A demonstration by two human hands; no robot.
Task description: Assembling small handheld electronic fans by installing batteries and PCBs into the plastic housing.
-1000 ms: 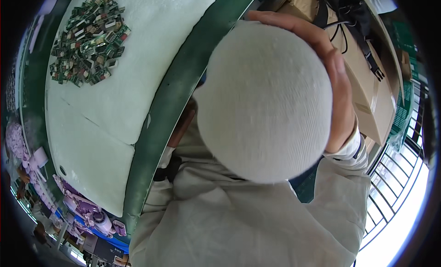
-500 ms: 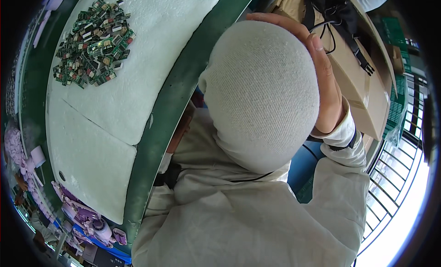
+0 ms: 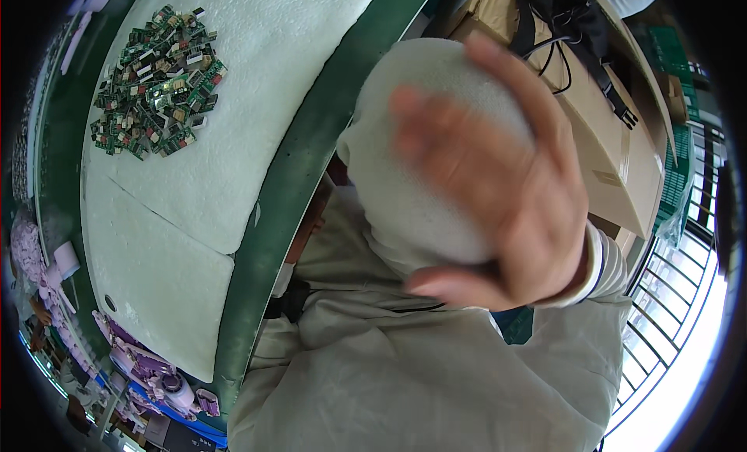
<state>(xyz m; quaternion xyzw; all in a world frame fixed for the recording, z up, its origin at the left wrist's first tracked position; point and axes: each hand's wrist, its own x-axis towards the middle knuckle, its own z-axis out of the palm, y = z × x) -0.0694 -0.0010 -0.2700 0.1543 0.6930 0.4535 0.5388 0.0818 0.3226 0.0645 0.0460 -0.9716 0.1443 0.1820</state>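
Note:
In the middle of the head view bulges a rounded shape covered in off-white ribbed knit (image 3: pixel 428 71); what is under the knit is hidden. My right hand (image 3: pixel 513 195) reaches in from the right across the front of it, back of the hand showing. Its fingers are stretched and blurred, the thumb apart at the lower left. Whether it touches the knit I cannot tell. My left hand (image 3: pixel 315 211) shows only as a strip of skin beside the table edge, mostly behind the knit shape and cloth folds. Pale cloth (image 3: pixel 436 374) fills the lower middle.
On the left stands a green table (image 3: pixel 319 102) with a white foam sheet (image 3: pixel 179 211), bearing a pile of small green circuit boards (image 3: pixel 159 86). At the right are a cardboard box (image 3: pixel 615 164), a black strap with a buckle (image 3: pixel 618 110), green crates (image 3: pixel 673 152) and a barred window (image 3: pixel 661 320).
My right hand has left the upper right side of the knit shape. It has swung left and down across its front, with the thumb now spread.

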